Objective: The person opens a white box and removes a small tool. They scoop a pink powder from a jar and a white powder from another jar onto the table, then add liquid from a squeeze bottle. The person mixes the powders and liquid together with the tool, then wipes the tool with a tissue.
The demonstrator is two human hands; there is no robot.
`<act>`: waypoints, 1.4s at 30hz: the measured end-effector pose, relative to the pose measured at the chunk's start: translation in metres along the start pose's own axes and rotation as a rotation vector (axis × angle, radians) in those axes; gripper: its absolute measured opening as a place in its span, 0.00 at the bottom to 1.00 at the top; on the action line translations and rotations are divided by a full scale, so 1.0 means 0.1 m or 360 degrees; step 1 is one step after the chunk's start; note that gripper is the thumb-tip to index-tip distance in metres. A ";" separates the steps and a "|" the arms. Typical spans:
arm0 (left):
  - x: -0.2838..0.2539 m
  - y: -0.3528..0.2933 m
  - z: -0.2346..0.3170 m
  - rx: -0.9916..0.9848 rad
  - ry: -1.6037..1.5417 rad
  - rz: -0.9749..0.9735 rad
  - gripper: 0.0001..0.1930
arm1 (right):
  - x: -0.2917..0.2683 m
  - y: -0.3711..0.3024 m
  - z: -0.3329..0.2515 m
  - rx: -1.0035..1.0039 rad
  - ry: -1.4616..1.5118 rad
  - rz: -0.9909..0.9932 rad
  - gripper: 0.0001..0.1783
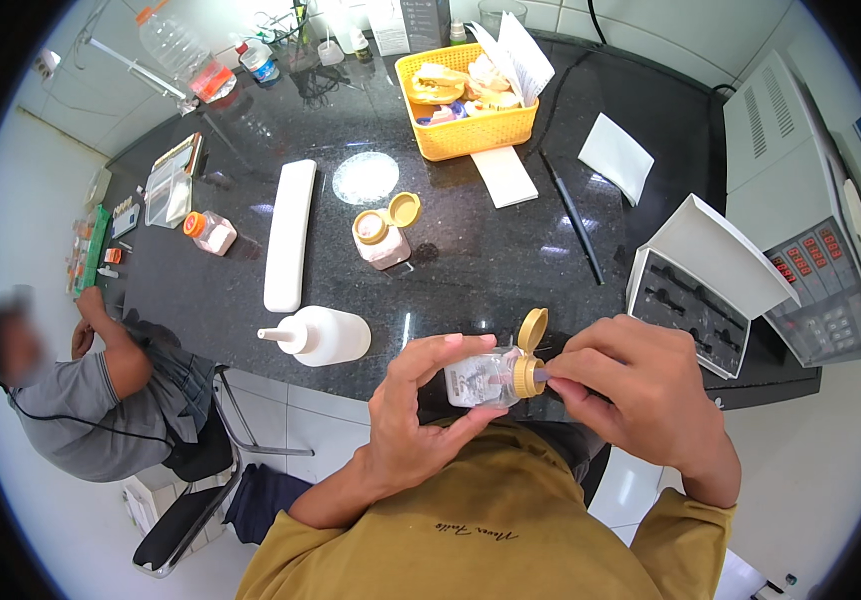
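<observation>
My left hand grips a small clear plastic jar tipped on its side above the counter's front edge. Its gold screw collar points right, and the flip lid stands open. At the jar's mouth, the fingers of my right hand pinch a thin purplish piece; its kind is too small to tell. A similar jar with pinkish contents stands on the counter, gold lid flipped open. Left of my hands lies a white squeeze bottle with a nozzle.
Across the black counter are a long white case, an orange-capped jar, a yellow basket and a dark pen. At right, an open white box sits by a machine with red digits. A seated person works at left.
</observation>
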State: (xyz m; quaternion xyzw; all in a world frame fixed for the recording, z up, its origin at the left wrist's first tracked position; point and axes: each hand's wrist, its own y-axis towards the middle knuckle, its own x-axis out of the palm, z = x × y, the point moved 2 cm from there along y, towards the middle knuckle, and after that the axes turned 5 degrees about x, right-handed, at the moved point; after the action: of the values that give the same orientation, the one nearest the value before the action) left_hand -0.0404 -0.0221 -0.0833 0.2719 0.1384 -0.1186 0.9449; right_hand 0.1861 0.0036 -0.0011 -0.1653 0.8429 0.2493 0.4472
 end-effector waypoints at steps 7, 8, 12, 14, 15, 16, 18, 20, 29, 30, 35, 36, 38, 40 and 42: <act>0.01 0.00 -0.02 0.0006 -0.0019 0.0013 0.44 | -0.10 -0.04 0.02 0.0091 -0.0019 0.0038 0.11; 0.01 0.00 -0.03 0.0003 -0.0017 0.0016 0.44 | -0.10 -0.05 0.02 0.0099 -0.0017 0.0042 0.11; 0.02 0.01 -0.02 -0.0030 -0.0019 0.0014 0.43 | -0.10 -0.06 0.04 0.0089 -0.0016 0.0057 0.11; 0.02 0.01 -0.02 -0.0033 -0.0009 0.0005 0.43 | -0.11 -0.07 0.04 0.0067 -0.0036 0.0060 0.12; 0.02 0.00 -0.02 -0.0034 -0.0005 0.0000 0.43 | -0.11 -0.08 0.04 0.0069 -0.0033 0.0067 0.12; 0.01 0.00 -0.02 -0.0034 -0.0006 0.0002 0.43 | -0.11 -0.08 0.04 0.0071 -0.0029 0.0073 0.12; 0.02 0.01 -0.03 -0.0029 -0.0011 0.0003 0.43 | -0.11 -0.09 0.05 0.0078 -0.0012 0.0091 0.11; 0.01 0.00 -0.03 -0.0045 -0.0015 0.0006 0.43 | -0.11 -0.10 0.07 0.0088 0.0016 0.0116 0.11; 0.03 0.03 0.03 -0.0048 0.0041 -0.0031 0.44 | -0.06 -0.06 -0.08 -0.0114 -0.0357 0.0048 0.12; 0.03 0.03 0.04 -0.0041 0.0054 -0.0037 0.45 | -0.06 -0.06 -0.09 -0.0119 -0.0351 0.0029 0.12; 0.04 0.05 0.04 0.0022 0.0057 -0.0058 0.45 | 0.00 -0.05 -0.08 -0.0146 -0.0258 0.0014 0.12; 0.04 0.05 0.04 0.0025 0.0061 -0.0058 0.45 | 0.00 -0.05 -0.06 -0.0132 -0.0233 -0.0002 0.12; 0.03 0.04 0.04 0.0006 0.0055 -0.0056 0.45 | 0.00 -0.07 -0.02 -0.0102 -0.0184 -0.0032 0.12; 0.03 0.04 0.03 -0.0002 0.0049 -0.0050 0.45 | -0.01 -0.07 0.00 -0.0014 -0.0077 0.0002 0.14; 0.02 0.04 0.02 -0.0006 0.0044 -0.0041 0.44 | -0.03 -0.10 0.02 0.0036 -0.0025 0.0030 0.15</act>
State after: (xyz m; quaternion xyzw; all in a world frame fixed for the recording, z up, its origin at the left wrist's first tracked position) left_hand -0.0367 -0.0206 -0.0803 0.2701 0.1551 -0.1268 0.9418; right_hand 0.1938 -0.0031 -0.0022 -0.1505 0.8437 0.2452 0.4533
